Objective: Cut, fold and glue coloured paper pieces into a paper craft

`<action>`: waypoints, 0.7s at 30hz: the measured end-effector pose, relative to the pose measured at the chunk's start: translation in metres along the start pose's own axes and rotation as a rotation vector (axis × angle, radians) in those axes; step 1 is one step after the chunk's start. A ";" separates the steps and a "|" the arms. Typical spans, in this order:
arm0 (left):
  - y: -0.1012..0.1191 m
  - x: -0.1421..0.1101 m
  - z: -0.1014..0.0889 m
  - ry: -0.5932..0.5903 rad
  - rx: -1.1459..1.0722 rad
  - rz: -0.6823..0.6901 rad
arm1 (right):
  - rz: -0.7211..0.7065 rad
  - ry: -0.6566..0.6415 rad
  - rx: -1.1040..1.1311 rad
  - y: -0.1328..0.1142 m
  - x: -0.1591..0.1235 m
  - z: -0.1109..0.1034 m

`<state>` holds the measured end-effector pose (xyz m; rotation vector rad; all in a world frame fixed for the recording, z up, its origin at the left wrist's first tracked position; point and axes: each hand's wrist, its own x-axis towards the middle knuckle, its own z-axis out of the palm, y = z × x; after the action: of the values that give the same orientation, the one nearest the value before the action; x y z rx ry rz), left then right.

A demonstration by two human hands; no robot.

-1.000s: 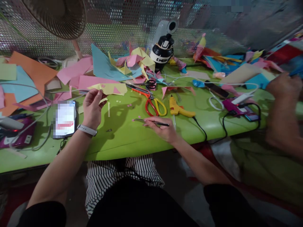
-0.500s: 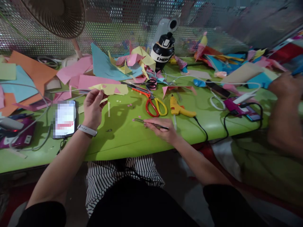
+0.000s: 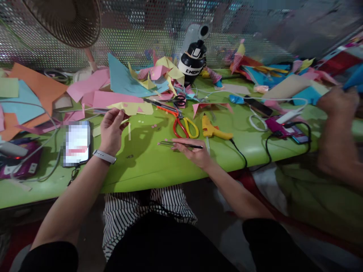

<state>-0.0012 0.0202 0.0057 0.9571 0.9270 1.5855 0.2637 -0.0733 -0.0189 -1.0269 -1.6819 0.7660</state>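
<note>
My left hand (image 3: 111, 128) is raised over the green table (image 3: 147, 166), fingers pinched on a small yellow paper piece (image 3: 124, 121). A white watch band circles that wrist. My right hand (image 3: 193, 153) rests on the table and grips thin tweezers (image 3: 178, 144), whose tips point left toward a tiny pink scrap. Red and yellow scissors (image 3: 184, 126) and a yellow glue gun (image 3: 212, 130) lie just beyond my right hand.
A phone (image 3: 77, 142) lies left of my left wrist. Coloured paper sheets (image 3: 113, 90) pile at the back with a black bottle (image 3: 192, 66), black scissors and a fan. Another person's arm (image 3: 337, 136) works at the right, near cables and a magenta device (image 3: 283, 128).
Almost nothing has moved. My right hand with the tweezers has lifted slightly off the table; the other person's hand at the right has shifted a little.
</note>
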 end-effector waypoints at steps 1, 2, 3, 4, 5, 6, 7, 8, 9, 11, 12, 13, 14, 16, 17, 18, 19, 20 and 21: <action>0.000 0.000 0.000 0.000 -0.005 0.000 | 0.015 -0.010 0.022 0.001 0.000 -0.001; 0.000 0.000 0.000 0.001 -0.009 -0.002 | 0.017 -0.019 0.031 0.001 0.000 -0.002; 0.000 0.000 0.000 0.002 -0.013 -0.004 | 0.004 -0.026 0.028 0.001 0.000 -0.003; 0.000 0.000 0.001 0.004 -0.014 -0.006 | -0.021 -0.034 0.015 0.001 0.000 -0.004; -0.001 0.000 0.001 0.006 -0.014 -0.008 | -0.050 -0.043 -0.003 0.001 0.000 -0.005; -0.001 0.000 0.001 0.008 -0.011 -0.009 | -0.078 -0.052 -0.020 0.001 0.000 -0.005; -0.001 0.000 0.001 0.008 -0.007 -0.011 | -0.098 -0.059 -0.036 0.001 0.000 -0.006; -0.001 0.000 0.000 0.009 0.000 -0.012 | -0.109 -0.064 -0.048 0.001 0.001 -0.007; -0.001 -0.001 0.000 0.011 0.006 -0.011 | -0.108 -0.066 -0.057 0.001 0.001 -0.007; 0.000 -0.001 0.000 0.013 0.013 -0.010 | -0.094 -0.057 -0.063 0.002 0.001 -0.007; 0.000 -0.001 0.001 0.012 0.014 -0.011 | -0.089 -0.048 -0.059 0.002 0.001 -0.006; 0.000 -0.001 0.001 0.012 0.012 -0.013 | -0.087 -0.037 -0.053 0.002 0.001 -0.005; 0.000 -0.002 0.001 0.013 0.008 -0.017 | -0.089 -0.027 -0.044 0.002 0.001 -0.004; 0.001 -0.002 0.002 0.012 -0.004 -0.026 | -0.090 -0.007 -0.032 0.002 0.001 -0.003; 0.001 -0.002 0.002 0.013 -0.009 -0.029 | -0.085 -0.003 -0.028 0.001 0.001 -0.002; 0.001 -0.002 0.002 0.013 -0.013 -0.032 | -0.076 -0.004 -0.022 0.001 0.001 -0.002; 0.001 -0.002 0.003 0.012 -0.016 -0.033 | -0.065 -0.008 -0.015 0.000 0.001 -0.001; 0.002 -0.002 0.003 0.009 -0.017 -0.034 | -0.055 -0.014 -0.005 -0.001 0.001 -0.001; 0.002 -0.002 0.003 0.005 -0.019 -0.035 | -0.051 -0.020 0.005 -0.002 0.000 -0.001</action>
<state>0.0009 0.0178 0.0079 0.9199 0.9260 1.5648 0.2638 -0.0740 -0.0165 -0.9729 -1.7160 0.7490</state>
